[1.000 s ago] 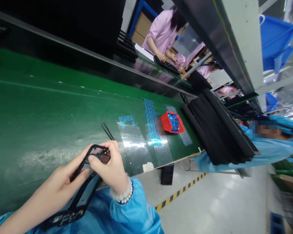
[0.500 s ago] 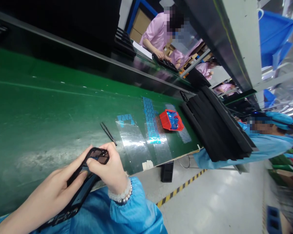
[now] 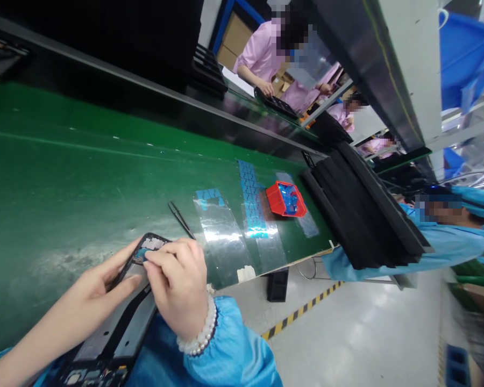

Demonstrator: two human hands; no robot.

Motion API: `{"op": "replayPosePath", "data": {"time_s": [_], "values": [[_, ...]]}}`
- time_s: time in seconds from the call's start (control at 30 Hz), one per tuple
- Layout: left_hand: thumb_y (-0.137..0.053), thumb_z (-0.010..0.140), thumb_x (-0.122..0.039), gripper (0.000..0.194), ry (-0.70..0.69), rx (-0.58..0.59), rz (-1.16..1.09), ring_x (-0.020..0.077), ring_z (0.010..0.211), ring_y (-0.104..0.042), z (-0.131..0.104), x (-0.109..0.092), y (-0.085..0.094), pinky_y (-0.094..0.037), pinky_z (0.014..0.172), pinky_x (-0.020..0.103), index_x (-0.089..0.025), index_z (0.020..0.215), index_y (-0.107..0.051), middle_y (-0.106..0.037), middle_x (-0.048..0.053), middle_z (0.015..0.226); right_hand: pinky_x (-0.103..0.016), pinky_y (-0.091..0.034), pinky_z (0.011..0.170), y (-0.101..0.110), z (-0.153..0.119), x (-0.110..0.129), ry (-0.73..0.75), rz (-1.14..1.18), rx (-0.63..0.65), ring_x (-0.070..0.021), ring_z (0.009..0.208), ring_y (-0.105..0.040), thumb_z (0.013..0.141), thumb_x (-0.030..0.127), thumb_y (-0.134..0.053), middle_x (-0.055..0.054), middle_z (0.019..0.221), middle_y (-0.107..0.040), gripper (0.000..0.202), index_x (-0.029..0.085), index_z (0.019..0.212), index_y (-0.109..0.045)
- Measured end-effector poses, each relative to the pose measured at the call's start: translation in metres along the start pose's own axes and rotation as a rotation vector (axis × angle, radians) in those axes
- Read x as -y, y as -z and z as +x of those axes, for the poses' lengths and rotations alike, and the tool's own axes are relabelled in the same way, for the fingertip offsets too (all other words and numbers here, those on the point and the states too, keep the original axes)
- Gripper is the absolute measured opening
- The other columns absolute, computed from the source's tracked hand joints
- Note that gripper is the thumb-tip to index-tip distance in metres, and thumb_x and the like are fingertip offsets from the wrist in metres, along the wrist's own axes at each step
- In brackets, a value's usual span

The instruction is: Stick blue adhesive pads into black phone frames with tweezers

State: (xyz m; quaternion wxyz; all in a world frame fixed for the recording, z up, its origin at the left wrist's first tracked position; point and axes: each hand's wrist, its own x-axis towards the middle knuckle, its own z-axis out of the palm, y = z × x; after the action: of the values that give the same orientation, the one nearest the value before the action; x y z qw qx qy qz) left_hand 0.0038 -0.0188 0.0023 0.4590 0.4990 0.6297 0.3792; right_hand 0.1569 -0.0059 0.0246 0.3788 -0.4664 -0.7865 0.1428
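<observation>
A black phone frame with a grey metal inner plate lies slanted at the lower left, its near end close to my blue clothing. My left hand is closed around its left side, thumb on the inner face. Over the far end, my right hand has thumb and forefinger pinched together at the frame's surface. A bit of blue shows right by those fingertips; whether they grip it is hidden. Black tweezers lie on the green bench just beyond my right hand.
Clear sheets with blue stickers and a red bin of blue pieces are right of the tweezers. Black trays are stacked at the bench's right end, near a co-worker in blue. People in pink work across the bench.
The phone frame has turned so its inner face shows more fully. My right hand has moved from gripping the frame's far end to a fingertip pinch over it.
</observation>
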Motion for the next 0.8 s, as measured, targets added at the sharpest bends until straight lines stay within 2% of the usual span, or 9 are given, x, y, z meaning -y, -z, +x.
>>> {"op": "replayPosePath", "data": {"time_s": [0.1,0.17,0.23,0.3,0.43,0.5,0.67,0.73,0.8], "values": [[-0.063,0.07,-0.058,0.073,0.059,0.032,-0.063,0.0272,0.124,-0.058,-0.003,0.003,-0.003,-0.041,0.104,0.038,-0.019,0.132,-0.059,-0.062,0.003,0.133,-0.036,-0.045,0.08,-0.002,0.002,0.002,0.074,-0.098,0.031,-0.0197,0.089,-0.057,0.096,0.023,-0.052,-0.003,0.088,-0.068,0.014,0.022,0.094,-0.066],[-0.06,0.074,-0.053,0.07,0.027,0.002,-0.024,0.0253,0.121,-0.06,-0.006,0.007,-0.006,-0.044,0.101,0.036,-0.019,0.135,-0.057,-0.062,0.003,0.133,-0.036,-0.044,0.077,-0.003,0.002,0.004,0.101,-0.138,0.024,-0.0195,0.086,-0.056,0.096,0.021,-0.052,-0.003,0.084,-0.068,0.015,0.021,0.091,-0.066],[-0.056,0.078,-0.048,0.065,-0.042,-0.025,0.033,0.0233,0.111,-0.068,-0.009,0.009,-0.01,-0.053,0.091,0.031,-0.02,0.136,-0.055,-0.071,0.002,0.121,-0.035,-0.042,0.074,-0.004,0.003,0.005,0.122,-0.168,0.012,-0.0195,0.082,-0.055,0.097,0.019,-0.05,-0.003,0.08,-0.066,0.017,0.019,0.088,-0.065],[-0.051,0.081,-0.042,0.06,-0.104,-0.021,0.073,0.021,0.094,-0.074,-0.011,0.009,-0.013,-0.058,0.077,0.026,-0.023,0.138,-0.054,-0.079,0.001,0.099,-0.034,-0.041,0.071,-0.005,0.003,0.006,0.143,-0.188,0.003,-0.0197,0.079,-0.054,0.097,0.016,-0.049,-0.004,0.077,-0.064,0.019,0.018,0.086,-0.064],[-0.042,0.086,-0.037,0.06,-0.161,0.015,0.111,0.0185,0.065,-0.073,-0.011,0.005,-0.016,-0.058,0.062,0.023,-0.016,0.142,-0.048,-0.079,0.004,0.078,-0.033,-0.039,0.067,-0.009,0.004,0.005,0.202,-0.212,-0.019,-0.0199,0.076,-0.054,0.095,0.011,-0.048,-0.004,0.074,-0.061,0.02,0.017,0.082,-0.061],[-0.039,0.088,-0.036,0.06,-0.149,0.019,0.134,0.019,0.061,-0.072,-0.012,0.004,-0.016,-0.057,0.059,0.025,-0.014,0.144,-0.045,-0.077,0.003,0.074,-0.033,-0.04,0.066,-0.011,0.004,0.005,0.223,-0.224,-0.016,-0.0197,0.074,-0.053,0.095,0.011,-0.047,-0.004,0.074,-0.06,0.021,0.017,0.079,-0.059],[-0.038,0.089,-0.037,0.06,-0.16,0.004,0.183,0.0169,0.064,-0.072,-0.016,0.006,-0.012,-0.056,0.062,0.023,-0.012,0.143,-0.045,-0.078,0.005,0.081,-0.032,-0.04,0.065,-0.015,0.004,0.005,0.23,-0.251,0.01,-0.0186,0.073,-0.053,0.094,0.01,-0.046,-0.003,0.073,-0.058,0.023,0.019,0.075,-0.055],[-0.038,0.089,-0.038,0.059,-0.169,-0.002,0.199,0.0158,0.057,-0.07,-0.015,0.007,-0.011,-0.055,0.057,0.021,-0.014,0.143,-0.045,-0.079,0.004,0.083,-0.031,-0.041,0.066,-0.016,0.004,0.005,0.219,-0.241,-0.01,-0.0182,0.073,-0.052,0.093,0.009,-0.046,-0.003,0.073,-0.058,0.022,0.02,0.076,-0.054],[-0.039,0.089,-0.037,0.059,-0.172,-0.001,0.197,0.0163,0.058,-0.071,-0.014,0.009,-0.01,-0.055,0.055,0.021,-0.018,0.144,-0.046,-0.08,0.003,0.087,-0.031,-0.042,0.068,-0.017,0.004,0.005,0.186,-0.203,-0.031,-0.018,0.075,-0.052,0.092,0.01,-0.047,-0.003,0.076,-0.059,0.018,0.02,0.079,-0.054]]}}
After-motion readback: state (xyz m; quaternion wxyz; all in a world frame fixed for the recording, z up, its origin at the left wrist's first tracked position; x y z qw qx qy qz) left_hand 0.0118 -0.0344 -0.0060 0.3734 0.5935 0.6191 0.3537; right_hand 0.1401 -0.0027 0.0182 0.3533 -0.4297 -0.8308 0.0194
